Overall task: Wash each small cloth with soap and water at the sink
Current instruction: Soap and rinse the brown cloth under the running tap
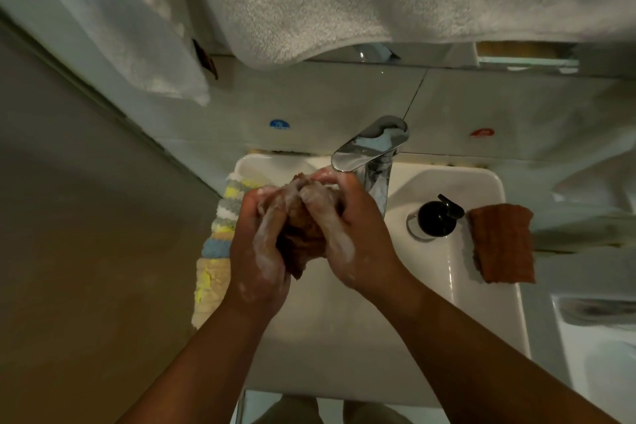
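A bunched brown cloth (301, 234), wet and soapy, is held over the white sink (481, 286) just below the chrome tap (370, 148). My left hand (261, 251) grips its left side and my right hand (347, 234) grips its right side; both hands are covered in lather. A second brown cloth (502, 243), folded flat, lies on the sink's right rim. A striped pastel cloth (216, 241) hangs over the sink's left rim. A black soap dispenser (438, 217) stands on the rim to the right of the tap.
A large white towel (327, 0) hangs overhead behind the tap, and another (130, 17) hangs at the left. A tiled wall carries blue (279, 124) and red (481, 132) stickers. Another white fixture (602, 354) shows at the right edge.
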### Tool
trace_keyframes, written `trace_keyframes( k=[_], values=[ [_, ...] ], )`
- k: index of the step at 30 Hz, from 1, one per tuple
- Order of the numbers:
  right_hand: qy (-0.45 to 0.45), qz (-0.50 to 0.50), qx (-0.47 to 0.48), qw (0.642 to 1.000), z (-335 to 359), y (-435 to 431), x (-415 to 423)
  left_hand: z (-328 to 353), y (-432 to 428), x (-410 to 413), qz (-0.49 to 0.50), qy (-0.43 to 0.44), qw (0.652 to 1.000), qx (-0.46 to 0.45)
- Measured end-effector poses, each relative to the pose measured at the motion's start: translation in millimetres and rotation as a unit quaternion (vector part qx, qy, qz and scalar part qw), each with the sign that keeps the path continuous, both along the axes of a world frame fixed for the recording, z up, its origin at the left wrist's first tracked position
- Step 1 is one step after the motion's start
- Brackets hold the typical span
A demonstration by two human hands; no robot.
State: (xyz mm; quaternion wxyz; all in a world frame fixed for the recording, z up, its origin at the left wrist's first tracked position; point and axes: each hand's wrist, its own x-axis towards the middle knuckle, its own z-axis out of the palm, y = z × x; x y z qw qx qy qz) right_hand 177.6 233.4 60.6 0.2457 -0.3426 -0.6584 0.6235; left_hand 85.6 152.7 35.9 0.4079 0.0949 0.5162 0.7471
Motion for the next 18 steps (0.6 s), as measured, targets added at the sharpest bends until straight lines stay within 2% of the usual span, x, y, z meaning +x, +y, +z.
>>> trace_keyframes(
  k=[8,18],
  values=[
    [0.067,-0.006,-0.011,0.998,11,2,-6,17,13,4,-0.002,0.009,1.000,0.018],
    [0.070,-0.023,0.001,0.997,12,5,-5,22,15,4,-0.005,0.043,0.999,0.009]
  ],
)
